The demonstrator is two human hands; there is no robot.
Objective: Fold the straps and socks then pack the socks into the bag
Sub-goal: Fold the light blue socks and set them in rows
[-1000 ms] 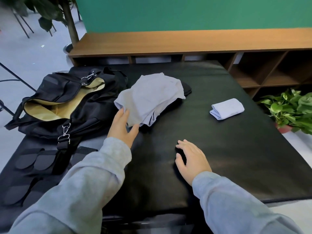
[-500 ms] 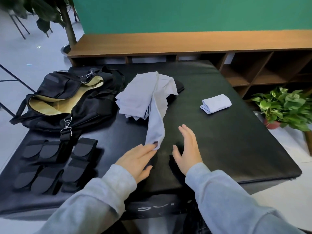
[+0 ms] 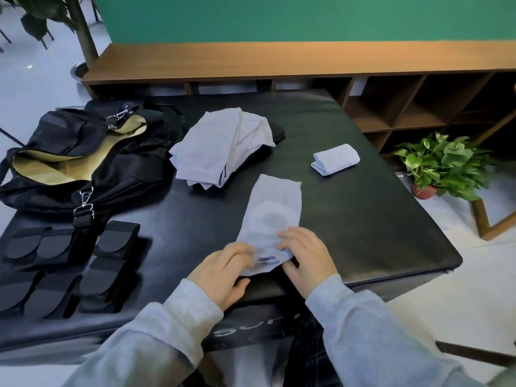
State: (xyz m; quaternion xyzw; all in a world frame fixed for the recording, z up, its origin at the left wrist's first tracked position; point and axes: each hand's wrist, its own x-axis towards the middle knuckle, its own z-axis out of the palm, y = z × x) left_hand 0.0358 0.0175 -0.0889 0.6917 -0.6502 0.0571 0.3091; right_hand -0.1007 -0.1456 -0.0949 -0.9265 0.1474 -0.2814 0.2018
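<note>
**Sock laid flat, both hands at its near end**

The sock (image 3: pixel 275 216) lies stretched out on the black mat (image 3: pixel 363 219), its open cuff pointing away and its toe end near the front edge. Both hands sit on that near end. The left hand (image 3: pixel 223 270) has its fingers curled over the sock's left corner, seemingly pinching a bit of fabric, though blur hides the exact grip. The right hand (image 3: pixel 307 255) rests with its fingers together and bent, pressing the right side of the toe down against the mat.

Just beyond the sock's cuff sits the pile (image 3: pixel 223 149) of unfolded socks, loose and uneven. Well to the right lies a folded sock (image 3: pixel 336 159), a neat small bundle. To the left, the bag (image 3: pixel 83 160) stands open with its tan lining showing, and in front of it the straps (image 3: pixel 69 263) lie folded in rows.

I judge the step in hand to be the first fold of this sock. The likely trouble is a skewed fold: the thin fabric already shows wrinkles near the hands, and if one hand lifts sooner than the other, the edges may not line up. The sock also lies close to the mat's front edge, so a pull toward the body could drag the toe off it. A wide sweep could also catch the pile and spill it.
</note>
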